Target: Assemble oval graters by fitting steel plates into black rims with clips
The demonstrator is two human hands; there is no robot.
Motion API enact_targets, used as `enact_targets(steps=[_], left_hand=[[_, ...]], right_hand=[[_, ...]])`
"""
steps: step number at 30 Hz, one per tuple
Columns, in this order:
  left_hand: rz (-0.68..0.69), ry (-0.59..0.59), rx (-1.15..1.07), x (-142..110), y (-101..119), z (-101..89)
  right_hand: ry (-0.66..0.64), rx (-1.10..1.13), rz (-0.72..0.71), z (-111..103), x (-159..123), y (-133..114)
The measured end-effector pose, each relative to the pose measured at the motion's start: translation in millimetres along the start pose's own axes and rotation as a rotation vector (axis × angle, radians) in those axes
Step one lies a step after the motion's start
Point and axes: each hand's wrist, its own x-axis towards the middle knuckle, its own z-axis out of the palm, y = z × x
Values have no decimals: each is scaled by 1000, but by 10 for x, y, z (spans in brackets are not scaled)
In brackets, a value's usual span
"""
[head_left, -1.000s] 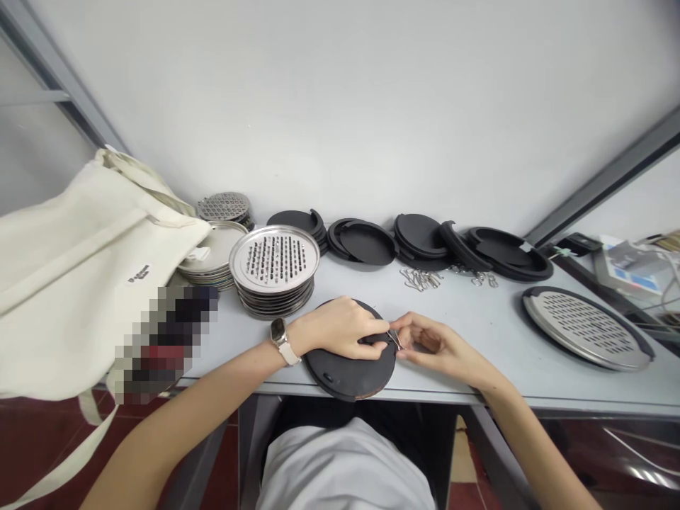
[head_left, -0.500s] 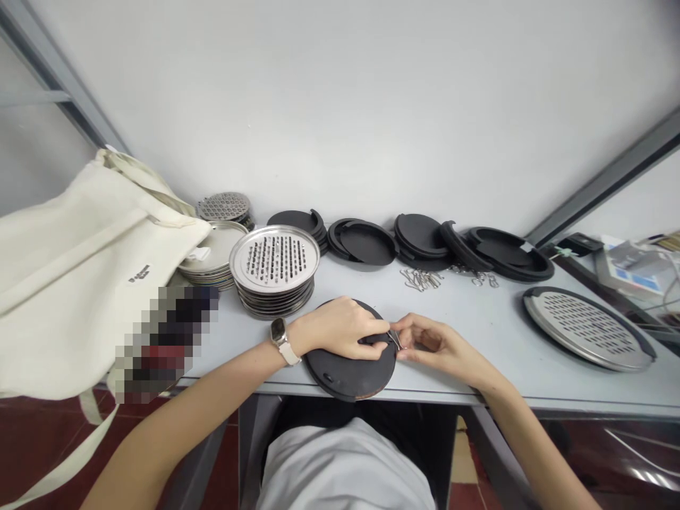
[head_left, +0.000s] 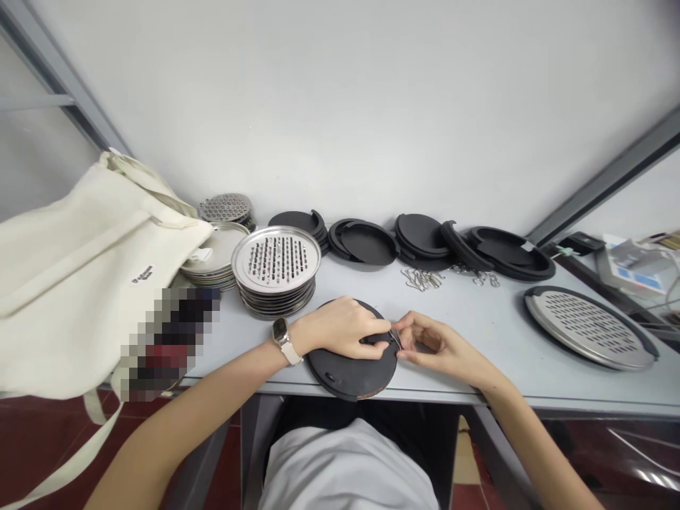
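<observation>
Steadying the black disc (head_left: 350,377) under the curled left hand (head_left: 341,327) helps. The right hand (head_left: 436,345) pinches a metal hook (head_left: 396,340), better guided gently.

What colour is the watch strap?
The watch strap is white, and it shows best in the head view.

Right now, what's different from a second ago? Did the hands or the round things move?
Nothing has visibly changed; only the view shifted a tiny bit. The left hand is still on the black disc, and the right hand still pinches the thin metal piece at its edge. The silver stack stayed put.
</observation>
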Motion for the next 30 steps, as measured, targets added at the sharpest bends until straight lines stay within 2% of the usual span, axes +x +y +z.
enact_targets(steps=[30], left_hand=[[-20, -7, -3, -5, 8, -6]], right_hand=[[8, -31, -5, -7, -1, 24]])
